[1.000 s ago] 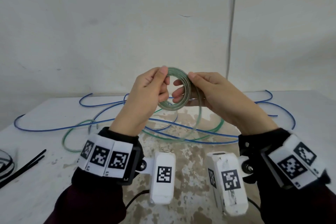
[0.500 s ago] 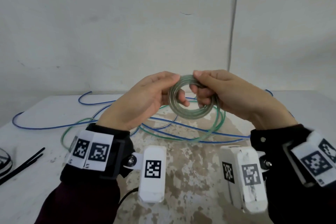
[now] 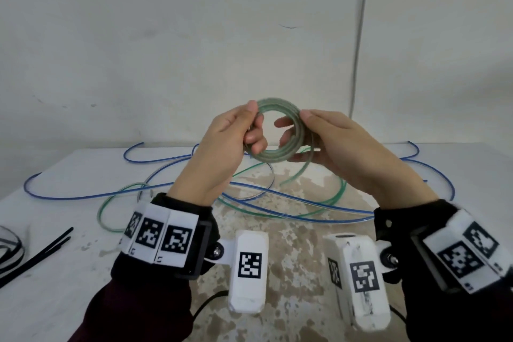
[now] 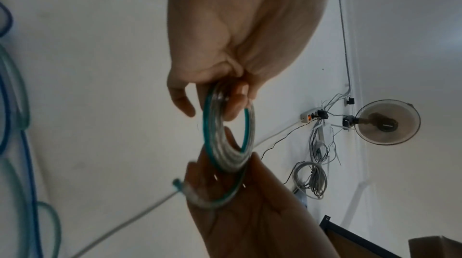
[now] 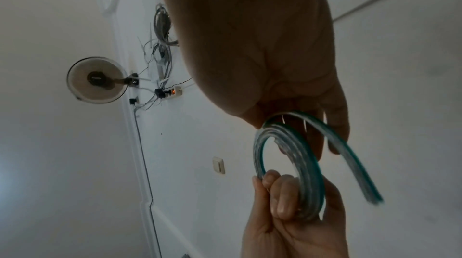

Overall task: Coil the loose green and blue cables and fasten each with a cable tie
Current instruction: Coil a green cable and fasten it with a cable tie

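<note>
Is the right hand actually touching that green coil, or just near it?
Touching. In the right wrist view the right hand has its fingers curled around the green coil, with no gap visible between them.

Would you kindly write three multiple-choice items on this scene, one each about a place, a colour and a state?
1. Where do the black cable ties lie?
A. on the table's left side
B. inside the coil
C. on the right wrist

2. What colour is the coil held between the hands?
A. blue
B. green
C. black

3. What state is the blue cable in?
A. coiled and tied
B. loose on the table
C. held in the left hand

Answers:
1 A, the ties rest at the table's left edge in the head view.
2 B, the left hand and right hand both grip green loops.
3 B, it sprawls across the table, touched by neither hand.
</note>
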`<state>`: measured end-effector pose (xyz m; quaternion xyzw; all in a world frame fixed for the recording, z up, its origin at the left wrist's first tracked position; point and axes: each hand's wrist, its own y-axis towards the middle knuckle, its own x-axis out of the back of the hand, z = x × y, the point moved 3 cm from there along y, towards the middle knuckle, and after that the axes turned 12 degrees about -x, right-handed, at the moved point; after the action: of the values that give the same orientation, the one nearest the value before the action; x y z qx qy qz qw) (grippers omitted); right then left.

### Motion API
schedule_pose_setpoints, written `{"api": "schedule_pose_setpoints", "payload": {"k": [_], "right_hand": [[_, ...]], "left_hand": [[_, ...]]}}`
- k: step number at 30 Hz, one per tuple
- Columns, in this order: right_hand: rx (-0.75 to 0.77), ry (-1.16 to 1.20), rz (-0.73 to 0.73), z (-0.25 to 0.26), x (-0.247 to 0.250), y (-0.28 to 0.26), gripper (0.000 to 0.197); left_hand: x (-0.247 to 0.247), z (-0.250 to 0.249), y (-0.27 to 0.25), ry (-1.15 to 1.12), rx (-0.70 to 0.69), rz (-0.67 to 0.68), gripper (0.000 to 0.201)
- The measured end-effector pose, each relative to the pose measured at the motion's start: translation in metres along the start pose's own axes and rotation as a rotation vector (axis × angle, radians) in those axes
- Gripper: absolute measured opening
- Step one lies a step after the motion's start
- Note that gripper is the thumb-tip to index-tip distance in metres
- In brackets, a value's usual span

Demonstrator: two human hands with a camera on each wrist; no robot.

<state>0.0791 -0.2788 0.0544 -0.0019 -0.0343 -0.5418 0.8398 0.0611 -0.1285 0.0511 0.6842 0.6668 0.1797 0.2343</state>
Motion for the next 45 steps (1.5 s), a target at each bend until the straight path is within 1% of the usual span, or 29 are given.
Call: {"api": "schedule_pose_setpoints", "payload": {"k": [3, 5, 7, 9, 10, 12, 13, 15, 17, 19, 20, 22, 25, 28, 30, 33, 35, 38, 40, 42, 45], "right_hand": [[0.001, 0.182, 0.054, 0.000, -0.001, 0.001, 0.036], [0.038, 0.210, 0.087, 0.003, -0.002, 0.000, 0.037], [0.090, 0.227, 0.082, 0.006, -0.001, 0.000, 0.037], [0.120, 0.288, 0.051, 0.008, 0.003, 0.001, 0.037], [0.127, 0.319, 0.036, 0.008, 0.005, 0.002, 0.036], [0.118, 0.321, 0.018, 0.008, 0.011, 0.003, 0.035], [0.107, 0.280, 0.022, 0.008, 0.013, 0.003, 0.036], [0.099, 0.124, 0.064, 0.007, 0.016, 0.001, 0.036], [0.101, -0.074, 0.120, 0.008, 0.014, -0.004, 0.036], [0.087, -0.221, 0.154, 0.008, 0.011, -0.008, 0.035], [0.081, -0.258, 0.148, 0.008, 0.009, -0.010, 0.034], [0.083, -0.257, 0.098, 0.009, 0.007, -0.011, 0.029], [0.114, -0.204, 0.023, 0.011, 0.010, -0.008, 0.024], [0.129, -0.153, -0.001, 0.009, 0.011, -0.004, 0.024], [0.097, -0.086, 0.007, 0.006, 0.007, -0.002, 0.022], [0.042, -0.023, 0.004, 0.003, 0.003, 0.000, 0.023], [0.031, -0.011, 0.029, 0.002, 0.003, 0.000, 0.030], [0.005, 0.049, 0.065, -0.001, 0.001, 0.001, 0.029], [-0.044, 0.104, 0.067, -0.005, -0.003, 0.004, 0.034], [-0.043, 0.134, 0.092, -0.007, -0.006, 0.005, 0.037], [-0.009, 0.194, 0.122, -0.006, -0.009, 0.005, 0.036]], "left_hand": [[-0.003, -0.003, 0.002, -0.260, -0.027, -0.149, 0.036], [-0.009, -0.006, 0.002, -0.355, -0.050, -0.183, 0.036], [-0.015, -0.008, 0.001, -0.359, -0.078, -0.182, 0.037], [-0.022, -0.008, -0.001, -0.306, -0.082, -0.132, 0.037], [-0.024, -0.008, -0.002, -0.292, -0.057, -0.082, 0.037], [-0.029, -0.008, -0.005, -0.318, 0.036, 0.025, 0.033], [-0.030, -0.008, -0.006, -0.325, 0.080, 0.067, 0.031], [-0.030, -0.010, -0.008, -0.295, 0.152, 0.132, 0.029], [-0.028, -0.012, -0.009, -0.211, 0.204, 0.194, 0.034], [-0.022, -0.012, -0.010, -0.089, 0.214, 0.242, 0.038], [-0.019, -0.011, -0.010, -0.055, 0.206, 0.259, 0.037], [-0.017, -0.009, -0.013, -0.098, 0.196, 0.294, 0.031], [-0.018, -0.008, -0.016, -0.191, 0.174, 0.340, 0.031], [-0.018, -0.009, -0.013, -0.143, 0.125, 0.298, 0.029], [-0.017, -0.010, -0.010, -0.131, 0.105, 0.238, 0.029], [-0.012, -0.011, -0.006, -0.172, 0.114, 0.141, 0.029], [-0.010, -0.011, -0.004, -0.198, 0.081, 0.071, 0.028], [-0.009, -0.012, -0.001, -0.263, 0.018, -0.034, 0.027], [-0.007, -0.013, 0.000, -0.309, -0.022, -0.090, 0.026], [-0.005, -0.014, 0.001, -0.338, -0.039, -0.112, 0.027], [-0.002, -0.017, 0.000, -0.352, -0.051, -0.103, 0.027]]}}
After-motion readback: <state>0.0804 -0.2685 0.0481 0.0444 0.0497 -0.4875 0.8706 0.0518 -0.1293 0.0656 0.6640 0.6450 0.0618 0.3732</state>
